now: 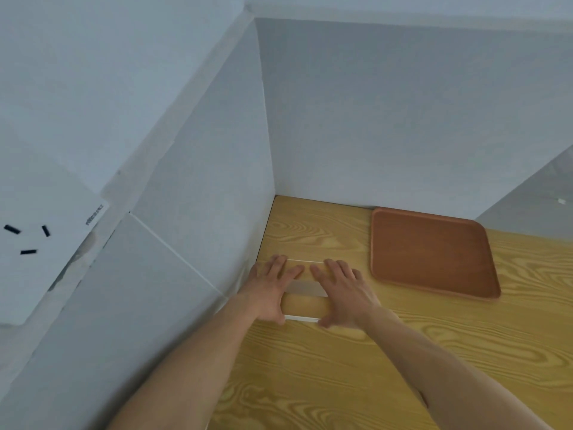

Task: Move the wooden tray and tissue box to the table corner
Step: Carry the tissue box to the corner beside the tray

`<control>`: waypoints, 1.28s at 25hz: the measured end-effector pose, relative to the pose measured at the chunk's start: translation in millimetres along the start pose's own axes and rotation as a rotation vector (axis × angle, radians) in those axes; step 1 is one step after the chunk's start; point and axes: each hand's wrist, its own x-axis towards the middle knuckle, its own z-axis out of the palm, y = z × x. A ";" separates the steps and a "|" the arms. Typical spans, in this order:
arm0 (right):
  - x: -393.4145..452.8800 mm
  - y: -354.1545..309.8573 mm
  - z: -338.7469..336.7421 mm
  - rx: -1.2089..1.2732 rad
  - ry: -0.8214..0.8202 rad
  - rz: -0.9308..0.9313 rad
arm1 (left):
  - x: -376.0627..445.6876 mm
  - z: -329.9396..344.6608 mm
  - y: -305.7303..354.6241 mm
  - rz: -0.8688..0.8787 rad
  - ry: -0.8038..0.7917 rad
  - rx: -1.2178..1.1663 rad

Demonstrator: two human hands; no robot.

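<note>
Step in hand: you have both hands on the low white and pale-wood tissue box, seating it against the left white wall on the yellow wood-grain table.
Left hand: fingers spread flat over the box's left end.
Right hand: fingers splayed over its right end.
Do it well: press evenly, so the box slides without twisting.
Box axis: long side runs left to right, parallel to the back wall.
Tray: the rounded reddish-brown wooden tray lies flat, near the box, touching the back wall.

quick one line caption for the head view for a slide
Both hands, left hand and right hand, rest on the tissue box by the wall, wooden tray empty beside it.
</note>
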 end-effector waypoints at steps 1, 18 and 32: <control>-0.5 0.3 0.3 0.005 -0.005 -0.002 | 0.2 1.6 0.6 -0.003 0.002 -0.010; -105.9 -2.5 58.9 0.001 0.132 -0.071 | -74.1 96.0 69.6 -0.118 0.327 -0.121; -50.0 8.2 32.3 0.046 0.093 -0.048 | -36.1 51.4 54.1 -0.255 0.287 -0.022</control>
